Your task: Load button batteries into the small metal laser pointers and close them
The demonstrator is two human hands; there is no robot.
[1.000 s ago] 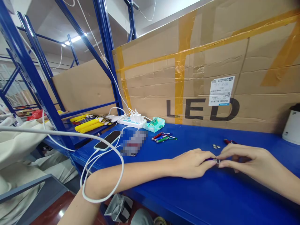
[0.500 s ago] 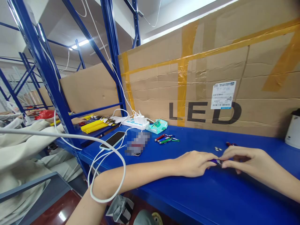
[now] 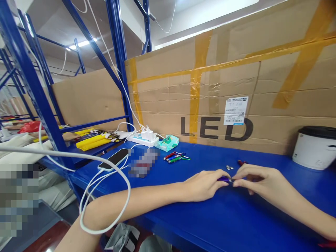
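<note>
Both hands rest on the blue bench [image 3: 236, 224] — the left hand [image 3: 203, 185] and right hand [image 3: 258, 180] pinch a tiny purple flashlight [image 3: 225, 179] between closed fingertips.

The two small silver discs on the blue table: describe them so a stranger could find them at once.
Start at the big cardboard box printed LED, then drop to the blue table below its D. The silver discs lie just beyond the two hands' fingertips, left of a red pen-like item: flat, round, metallic.
</note>
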